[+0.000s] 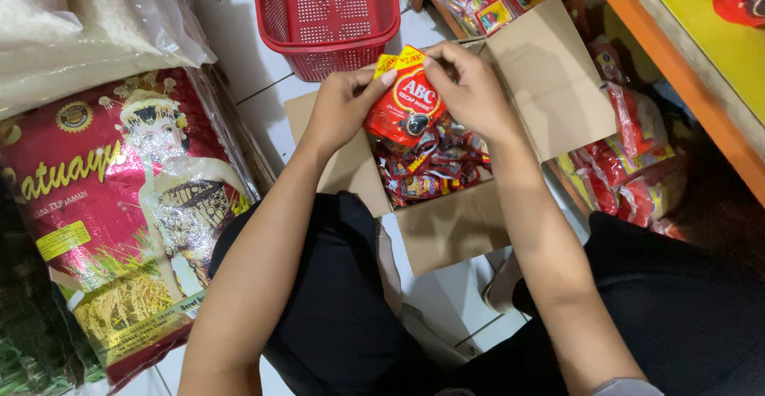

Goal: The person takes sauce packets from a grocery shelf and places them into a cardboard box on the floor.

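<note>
Both my hands hold one red sauce pouch (408,105) with a yellow top, lifted over an open cardboard box (450,225). My left hand (344,101) pinches the pouch's upper left corner. At the upper right corner, my right hand (472,85) grips the top edge. Inside the box lie several more red pouches (430,169), packed loosely. The box flaps stand open to the right and toward me.
A red plastic basket (328,15) stands on the white tiled floor beyond the box. Large rice sacks (119,197) lean at the left. Shelves with red and yellow packets (629,169) fill the right side, under an orange shelf edge (677,69). My knees flank the box.
</note>
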